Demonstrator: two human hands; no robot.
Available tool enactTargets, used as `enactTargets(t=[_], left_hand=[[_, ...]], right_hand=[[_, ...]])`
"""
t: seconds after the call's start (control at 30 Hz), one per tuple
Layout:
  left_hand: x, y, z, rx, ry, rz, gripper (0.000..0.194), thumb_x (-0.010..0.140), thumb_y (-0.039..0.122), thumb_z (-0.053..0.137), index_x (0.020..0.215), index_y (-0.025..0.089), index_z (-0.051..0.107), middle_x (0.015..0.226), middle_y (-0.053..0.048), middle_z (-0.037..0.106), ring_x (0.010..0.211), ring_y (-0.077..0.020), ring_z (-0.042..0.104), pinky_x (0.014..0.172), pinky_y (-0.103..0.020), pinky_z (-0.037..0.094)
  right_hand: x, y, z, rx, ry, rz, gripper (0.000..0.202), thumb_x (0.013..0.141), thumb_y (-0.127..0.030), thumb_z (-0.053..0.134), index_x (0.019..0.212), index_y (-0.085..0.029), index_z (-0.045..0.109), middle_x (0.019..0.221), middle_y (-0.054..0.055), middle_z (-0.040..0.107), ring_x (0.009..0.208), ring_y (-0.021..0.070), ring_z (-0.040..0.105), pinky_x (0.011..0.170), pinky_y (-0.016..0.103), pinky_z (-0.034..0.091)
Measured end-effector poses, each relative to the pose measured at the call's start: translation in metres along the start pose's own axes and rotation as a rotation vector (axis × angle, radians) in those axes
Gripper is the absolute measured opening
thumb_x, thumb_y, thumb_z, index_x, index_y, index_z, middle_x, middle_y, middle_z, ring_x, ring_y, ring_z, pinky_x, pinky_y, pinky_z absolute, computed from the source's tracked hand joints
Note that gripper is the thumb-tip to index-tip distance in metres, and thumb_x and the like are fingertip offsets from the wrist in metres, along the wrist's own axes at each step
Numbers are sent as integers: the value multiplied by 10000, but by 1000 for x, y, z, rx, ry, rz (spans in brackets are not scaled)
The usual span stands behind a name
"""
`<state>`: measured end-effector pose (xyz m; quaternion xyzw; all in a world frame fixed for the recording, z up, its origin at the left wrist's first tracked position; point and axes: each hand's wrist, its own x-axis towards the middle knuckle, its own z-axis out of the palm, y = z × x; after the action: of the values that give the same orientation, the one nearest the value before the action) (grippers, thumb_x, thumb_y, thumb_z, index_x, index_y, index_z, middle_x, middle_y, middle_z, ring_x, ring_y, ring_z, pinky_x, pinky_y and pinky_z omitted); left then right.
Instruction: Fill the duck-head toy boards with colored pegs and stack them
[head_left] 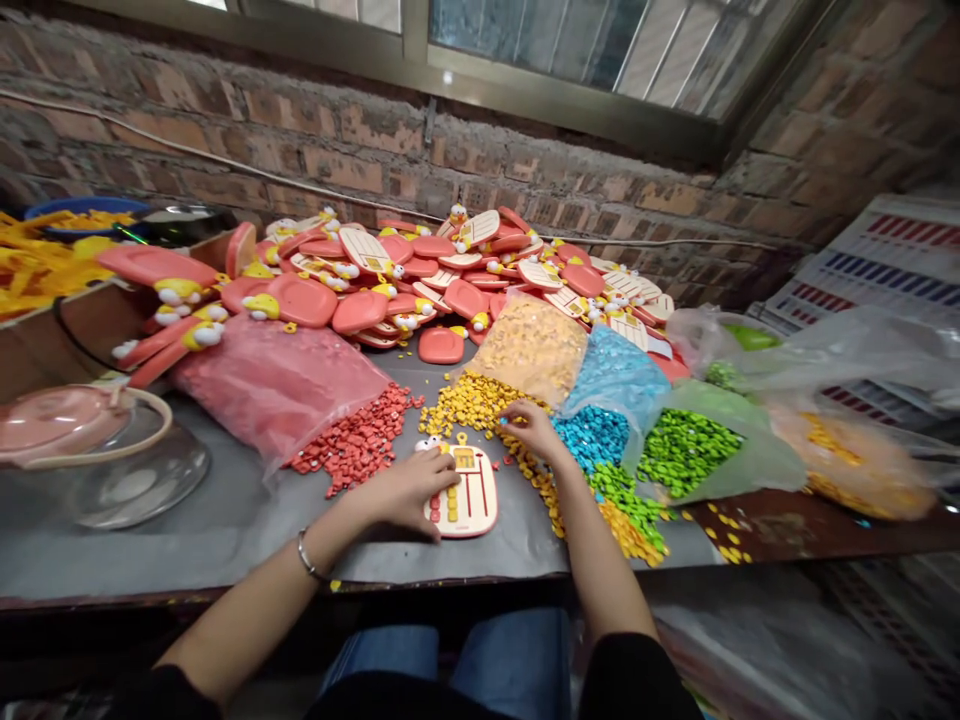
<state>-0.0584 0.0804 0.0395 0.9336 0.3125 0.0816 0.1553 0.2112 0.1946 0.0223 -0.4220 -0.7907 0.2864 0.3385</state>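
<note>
A small cream-and-red slotted toy board [480,500] lies on the grey-covered table in front of me, with red and yellow pieces in its left slots and two bare slots to their right. My left hand [416,490] grips its left side, fingers over the top and thumb at the lower edge. Just beyond the board's upper right, my right hand [536,430] pinches a small blue piece [502,421] between thumb and fingertips. Under and around that hand are loose yellow pieces [469,405]. Blue pieces [600,437] spill from a bag to its right.
Red pieces [356,445] spill from a pink bag [277,385] at left. Green pieces [690,450] lie at right. Many red-backed boards [442,250] are heaped against the brick wall. A glass pot [150,470] stands far left.
</note>
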Motion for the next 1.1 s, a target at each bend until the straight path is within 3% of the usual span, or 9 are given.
enactTargets(t=[0.1, 0.2, 0.43, 0.6, 0.83, 1.1], left_hand=[[0, 2, -1, -4, -9, 2, 636, 679, 525, 741, 1184, 187, 554, 1197, -113, 517, 1094, -302, 488, 924, -394, 420], [1, 2, -1, -21, -19, 4, 611, 673, 482, 755, 1172, 188, 561, 1200, -109, 517, 1079, -290, 503, 909, -376, 438], [0, -1, 4, -80, -2, 0, 598, 663, 458, 773, 1160, 200, 563, 1231, -111, 508, 1127, -302, 488, 963, -416, 414], [1, 0, 1, -102, -5, -2, 585, 660, 436, 782, 1150, 208, 557, 1225, -98, 511, 1120, -292, 487, 949, -398, 417], [4, 4, -2, -89, -32, -20, 621, 601, 418, 813, 1112, 192, 542, 1200, -95, 521, 1092, -288, 501, 929, -388, 420], [2, 2, 2, -111, -28, -20, 655, 616, 409, 787, 1174, 192, 521, 1307, -128, 492, 1214, -326, 455, 995, -425, 384]], right_hand=[[-4, -15, 9, 89, -234, -46, 173, 797, -283, 668, 931, -182, 708, 933, 56, 648, 879, 185, 602, 742, 283, 479], [-6, -25, 17, 79, -368, -26, 126, 776, -221, 692, 889, -167, 679, 803, 13, 623, 741, 153, 572, 648, 245, 441], [-8, -37, 25, -139, -363, -117, 88, 775, -73, 667, 756, -151, 630, 745, -7, 560, 713, 131, 499, 642, 222, 356], [-10, -41, 23, -144, -450, -137, 154, 763, -20, 632, 682, -147, 605, 684, -20, 541, 669, 122, 487, 614, 212, 333], [-13, -46, 19, -77, -631, -196, 174, 710, 27, 632, 753, -142, 642, 734, -14, 579, 702, 125, 512, 638, 205, 358], [-16, -47, 35, 32, -548, -124, 198, 694, -11, 650, 834, -148, 669, 666, -44, 555, 620, 103, 479, 569, 193, 323]])
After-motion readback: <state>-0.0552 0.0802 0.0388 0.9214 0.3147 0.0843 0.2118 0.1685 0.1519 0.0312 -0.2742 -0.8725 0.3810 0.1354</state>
